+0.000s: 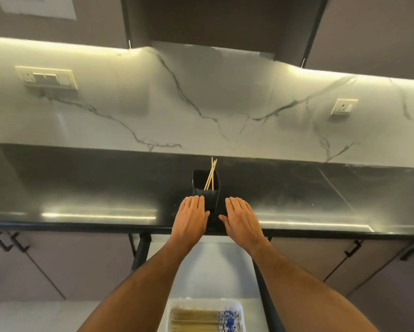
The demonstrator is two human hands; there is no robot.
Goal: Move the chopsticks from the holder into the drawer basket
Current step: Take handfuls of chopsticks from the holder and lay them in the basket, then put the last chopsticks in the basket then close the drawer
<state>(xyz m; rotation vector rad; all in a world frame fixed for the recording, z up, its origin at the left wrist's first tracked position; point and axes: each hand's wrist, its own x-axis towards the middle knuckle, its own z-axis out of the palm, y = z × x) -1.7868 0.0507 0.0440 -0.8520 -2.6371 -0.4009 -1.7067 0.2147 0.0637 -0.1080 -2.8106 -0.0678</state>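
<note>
Chopsticks [210,174] are standing in a black holder [206,190] on the near part of the dark worktop [81,183], leaning slightly right, long axis near upright, tips down inside. Below, the open drawer is showing a clear basket [204,304] already carrying sticks laid left to right. The left hand [191,218] and right hand [241,219] are lying flat and open on either side of the holder, gripping nothing. Nudging the holder could be tipping it and spilling the thin sticks.
</note>
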